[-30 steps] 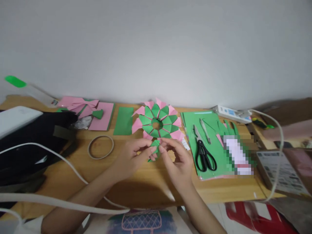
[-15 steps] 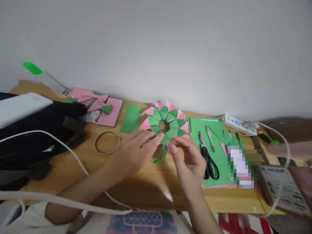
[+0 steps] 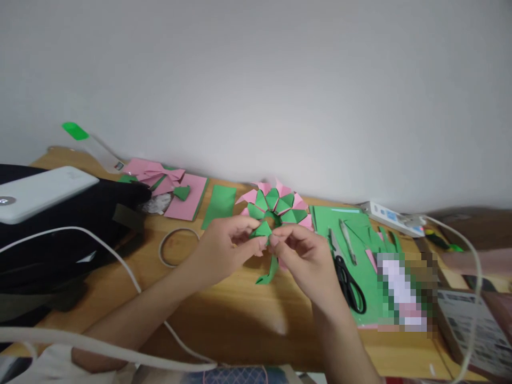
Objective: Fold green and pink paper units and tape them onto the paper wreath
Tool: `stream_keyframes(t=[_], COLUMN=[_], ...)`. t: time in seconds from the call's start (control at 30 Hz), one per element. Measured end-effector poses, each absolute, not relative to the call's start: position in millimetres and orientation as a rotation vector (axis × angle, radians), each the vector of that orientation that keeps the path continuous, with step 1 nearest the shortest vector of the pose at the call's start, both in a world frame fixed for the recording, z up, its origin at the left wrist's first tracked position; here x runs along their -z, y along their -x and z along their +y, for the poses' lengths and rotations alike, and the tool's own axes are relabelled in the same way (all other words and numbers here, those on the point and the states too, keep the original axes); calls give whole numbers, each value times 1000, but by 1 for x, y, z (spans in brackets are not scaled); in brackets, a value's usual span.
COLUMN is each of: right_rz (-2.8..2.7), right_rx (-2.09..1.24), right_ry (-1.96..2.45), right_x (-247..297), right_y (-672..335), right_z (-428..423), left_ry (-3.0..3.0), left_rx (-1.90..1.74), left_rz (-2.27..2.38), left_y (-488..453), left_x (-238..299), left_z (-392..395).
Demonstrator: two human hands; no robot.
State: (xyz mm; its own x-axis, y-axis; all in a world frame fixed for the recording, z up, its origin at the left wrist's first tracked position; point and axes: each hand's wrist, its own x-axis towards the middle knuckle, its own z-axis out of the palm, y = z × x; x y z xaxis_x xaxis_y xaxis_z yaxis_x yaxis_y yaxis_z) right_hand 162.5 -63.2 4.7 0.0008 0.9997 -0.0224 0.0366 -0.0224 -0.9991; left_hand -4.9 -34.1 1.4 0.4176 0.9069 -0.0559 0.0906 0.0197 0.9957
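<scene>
A ring of folded paper (image 3: pixel 285 203), green inside with pink points outside, lies on the wooden table before me. At its near side, my left hand (image 3: pixel 224 242) is closed with thumb and fingers on a green folded paper piece (image 3: pixel 262 230). The fingertips of my right hand (image 3: pixel 306 253) pinch the same piece from the right, meeting the left thumb. Below them hangs a curved green paper strip (image 3: pixel 269 274) with a pointed end. My fingers cover the near part of the ring.
On the right, black-handled scissors (image 3: pixel 349 288) and a pen-like tool (image 3: pixel 348 242) rest on green paper sheets (image 3: pixel 370 304). A power strip (image 3: pixel 390 216) stands behind. Leftward are a tape ring (image 3: pixel 161 250), pink paper (image 3: pixel 188 200), a green sheet (image 3: pixel 219 204) and a white cable (image 3: pixel 132 274).
Both hands have come together at the ring's near side, and the left fingers now grip a green piece there. The whole scene sits slightly lower in view.
</scene>
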Motion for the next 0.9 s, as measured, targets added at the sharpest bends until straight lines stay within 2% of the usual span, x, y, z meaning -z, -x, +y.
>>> stream_keyframes(t=[0.3,0.9], right_rz=[-809,-717], right_rx=[-1743,-1615], right_ry=[1002,1046], right_x=[-2,17], right_y=[-163,-152], right_z=[-26,-23], left_ry=[-1303,-1165], left_rx=[-847,-885], left_rz=[836,981], left_y=[7,0], left_x=[-7,5], left_z=[-8,-3])
